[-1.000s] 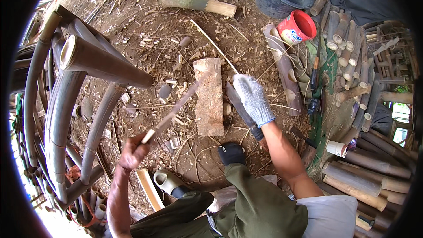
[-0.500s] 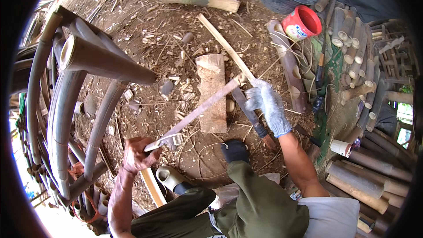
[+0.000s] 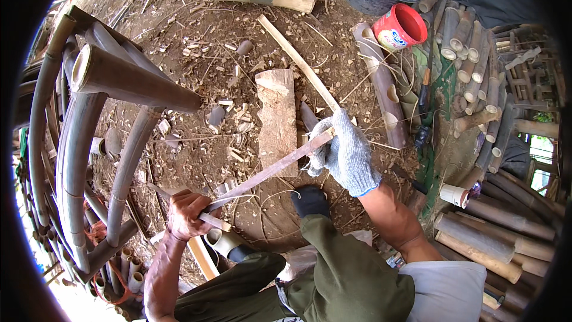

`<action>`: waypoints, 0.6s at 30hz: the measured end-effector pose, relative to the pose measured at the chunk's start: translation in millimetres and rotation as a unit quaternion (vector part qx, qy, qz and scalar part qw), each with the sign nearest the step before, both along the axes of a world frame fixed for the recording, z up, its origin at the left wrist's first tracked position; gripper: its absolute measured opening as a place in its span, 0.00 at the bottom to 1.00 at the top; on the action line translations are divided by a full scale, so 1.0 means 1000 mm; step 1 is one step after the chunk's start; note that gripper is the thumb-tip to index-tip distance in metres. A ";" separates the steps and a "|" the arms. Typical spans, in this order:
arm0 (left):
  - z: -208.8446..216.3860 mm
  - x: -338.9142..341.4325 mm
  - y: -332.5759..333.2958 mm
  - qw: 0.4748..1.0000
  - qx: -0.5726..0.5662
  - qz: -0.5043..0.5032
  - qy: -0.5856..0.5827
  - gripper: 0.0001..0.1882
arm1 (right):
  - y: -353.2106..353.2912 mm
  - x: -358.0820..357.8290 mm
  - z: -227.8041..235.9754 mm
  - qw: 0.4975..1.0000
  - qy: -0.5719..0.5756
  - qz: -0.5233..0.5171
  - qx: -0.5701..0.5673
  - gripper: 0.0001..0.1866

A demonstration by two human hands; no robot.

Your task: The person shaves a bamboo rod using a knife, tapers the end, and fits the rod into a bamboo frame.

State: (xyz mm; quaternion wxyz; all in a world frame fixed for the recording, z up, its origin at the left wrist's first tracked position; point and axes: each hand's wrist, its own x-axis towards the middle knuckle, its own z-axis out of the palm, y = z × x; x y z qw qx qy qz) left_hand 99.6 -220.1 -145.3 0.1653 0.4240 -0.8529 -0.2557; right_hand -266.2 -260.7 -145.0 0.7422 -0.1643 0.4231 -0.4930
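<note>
Bare left hand grips a knife against a long pale bamboo strip above the wooden chopping block; gloved right hand clasps the strip's far end; a shallow blade angle looks wisest

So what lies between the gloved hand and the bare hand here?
In the head view, a bamboo strip spans from the gloved right hand to the bare left hand, crossing above the wooden block.

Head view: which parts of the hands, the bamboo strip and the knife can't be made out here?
- Right hand: a knit glove covers its fingers.
- Bamboo strip: the stretch inside the glove is hidden.
- Knife: the left hand wraps the handle, and the blade edge is too thin to follow.
- Left forearm: cut off by the lower edge.
</note>
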 end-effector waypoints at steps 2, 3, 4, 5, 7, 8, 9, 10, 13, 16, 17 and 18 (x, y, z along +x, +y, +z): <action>-0.007 0.002 0.001 0.999 0.031 0.020 0.029 0.19 | -0.001 -0.001 0.001 1.000 0.017 -0.005 0.021 0.31; -0.011 0.008 0.004 0.998 0.046 0.034 0.040 0.24 | -0.004 -0.001 0.006 0.999 0.032 -0.004 0.030 0.31; -0.039 0.031 0.008 0.996 0.061 0.042 0.048 0.36 | -0.007 -0.003 0.009 0.998 0.046 -0.002 0.038 0.31; -0.026 0.031 -0.009 0.992 0.101 0.067 -0.033 0.42 | -0.007 -0.018 0.001 0.996 0.086 0.014 0.006 0.30; -0.020 0.045 -0.028 0.940 -0.007 0.236 -0.245 0.51 | -0.012 -0.030 -0.003 0.984 0.165 0.028 -0.056 0.30; -0.012 0.046 -0.034 0.866 -0.073 0.319 -0.377 0.58 | -0.013 -0.036 -0.005 0.985 0.157 0.032 -0.060 0.30; -0.002 0.037 -0.040 0.855 -0.049 0.380 -0.349 0.54 | -0.015 -0.045 -0.012 0.985 0.152 0.042 -0.074 0.30; 0.013 0.025 -0.040 0.906 -0.022 0.358 -0.223 0.51 | -0.016 -0.049 -0.022 0.985 0.143 0.031 -0.086 0.29; 0.071 -0.048 -0.005 0.967 0.106 0.217 0.082 0.34 | -0.011 -0.048 -0.029 0.999 0.008 -0.019 -0.050 0.28; 0.119 -0.101 0.030 0.986 0.112 0.119 0.043 0.27 | -0.008 -0.046 -0.037 0.992 -0.103 -0.074 -0.016 0.29; 0.121 -0.116 0.034 0.958 0.136 0.208 0.143 0.22 | -0.008 -0.046 -0.039 0.988 -0.127 -0.091 -0.010 0.30; 0.116 -0.117 0.033 0.960 -0.031 0.254 0.116 0.21 | -0.002 -0.040 -0.033 0.985 -0.138 -0.106 0.016 0.31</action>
